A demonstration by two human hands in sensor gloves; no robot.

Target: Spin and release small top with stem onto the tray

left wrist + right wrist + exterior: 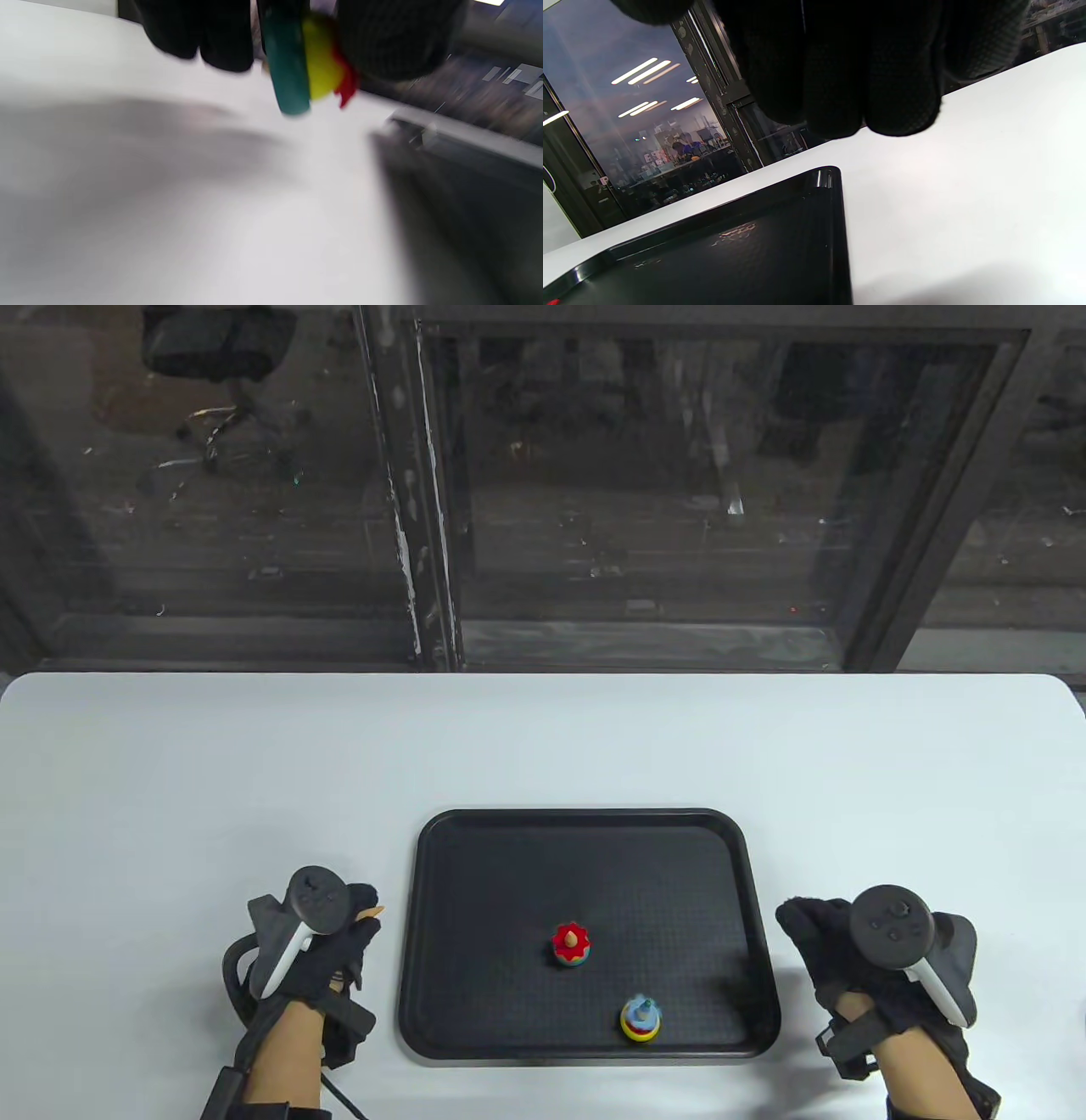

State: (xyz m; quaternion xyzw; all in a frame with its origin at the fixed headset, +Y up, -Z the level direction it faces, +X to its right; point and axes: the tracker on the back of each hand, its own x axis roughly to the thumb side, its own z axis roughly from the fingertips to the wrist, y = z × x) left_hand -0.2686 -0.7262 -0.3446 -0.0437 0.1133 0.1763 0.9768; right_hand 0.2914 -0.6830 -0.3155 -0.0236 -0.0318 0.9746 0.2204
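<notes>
My left hand [356,918] hovers over the white table just left of the black tray [509,891]. It grips a small top [312,63] with teal, yellow and red layers, lying on its side between the fingers. The top's pale wooden stem [374,910] pokes out towards the tray. The left wrist view is blurred. My right hand [802,929] is right of the tray, its fingers [835,101] hanging loosely curled and holding nothing.
Two other tops stand on the tray: a red one [572,943] near the middle and a blue-and-yellow one [640,1018] by the front edge. The tray's far right corner [828,176] shows in the right wrist view. A dark glass wall stands behind the table.
</notes>
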